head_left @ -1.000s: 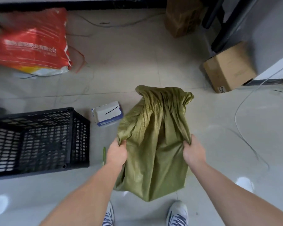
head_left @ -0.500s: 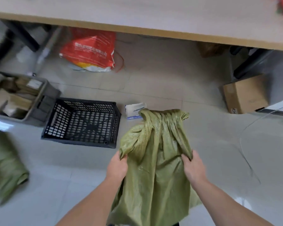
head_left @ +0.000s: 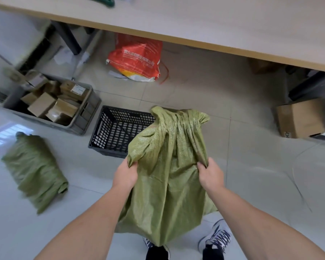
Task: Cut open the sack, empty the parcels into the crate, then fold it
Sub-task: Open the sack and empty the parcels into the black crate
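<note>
I hold a green woven sack (head_left: 169, 177) off the floor in front of me, its bunched end pointing away. My left hand (head_left: 125, 174) grips its left edge and my right hand (head_left: 210, 175) grips its right edge. The sack hangs limp down to my shoes. Just beyond it on the floor stands a black lattice crate (head_left: 116, 130), and what I can see of its inside holds nothing; the sack covers its right side.
A grey crate (head_left: 84, 117) full of cardboard parcels stands left of the black one. Another green sack (head_left: 34, 169) lies on the floor at left. A red-orange bag (head_left: 137, 57) lies under a wooden table (head_left: 214, 21). A cardboard box (head_left: 300, 119) sits at right.
My view has tilted up and to the left, revealing the table, the grey crate and the second sack. Both hands keep the same grip on the sack, which now overlaps the black crate.
</note>
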Demonstrator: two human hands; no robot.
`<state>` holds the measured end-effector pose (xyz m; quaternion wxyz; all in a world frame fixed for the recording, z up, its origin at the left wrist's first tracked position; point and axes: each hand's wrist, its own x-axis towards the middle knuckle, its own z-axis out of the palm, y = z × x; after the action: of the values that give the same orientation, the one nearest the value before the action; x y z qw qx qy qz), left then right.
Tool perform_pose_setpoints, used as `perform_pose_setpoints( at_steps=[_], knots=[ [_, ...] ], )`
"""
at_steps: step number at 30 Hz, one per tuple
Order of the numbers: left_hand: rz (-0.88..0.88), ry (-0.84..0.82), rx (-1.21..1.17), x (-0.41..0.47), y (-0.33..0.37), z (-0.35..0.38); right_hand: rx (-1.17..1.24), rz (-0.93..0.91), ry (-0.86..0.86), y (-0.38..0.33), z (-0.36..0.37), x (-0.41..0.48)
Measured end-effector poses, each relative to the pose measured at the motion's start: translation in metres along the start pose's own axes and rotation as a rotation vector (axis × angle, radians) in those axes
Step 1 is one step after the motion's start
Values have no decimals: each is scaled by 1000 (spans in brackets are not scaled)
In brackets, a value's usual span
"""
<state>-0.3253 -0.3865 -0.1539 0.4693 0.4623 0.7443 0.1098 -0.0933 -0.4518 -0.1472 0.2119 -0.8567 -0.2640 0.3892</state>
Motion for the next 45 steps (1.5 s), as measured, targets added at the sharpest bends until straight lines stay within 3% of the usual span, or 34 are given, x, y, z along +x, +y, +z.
perform_pose_setpoints(
  at_steps=[8,13,21,28,33,40,45],
  knots=[
    [-19,-1,149,34,-11,-73,-37,31,-57,-53,55,-8],
    [-68,-49,336,75,-8,-103,-56,288,-119,-81,85,12],
    [-277,-31,508,159,-18,-130,110,509,-516,-103,149,70],
    [-315,-179,735,259,-20,-130,-384,356,-560,-135,217,131],
    [-293,-380,902,334,-20,-125,-547,339,-623,-152,258,180],
    [-262,-432,845,414,-21,-127,-521,381,-607,-169,304,229],
    [-235,-356,771,445,9,-127,-425,440,-210,-186,312,258]
  ],
)
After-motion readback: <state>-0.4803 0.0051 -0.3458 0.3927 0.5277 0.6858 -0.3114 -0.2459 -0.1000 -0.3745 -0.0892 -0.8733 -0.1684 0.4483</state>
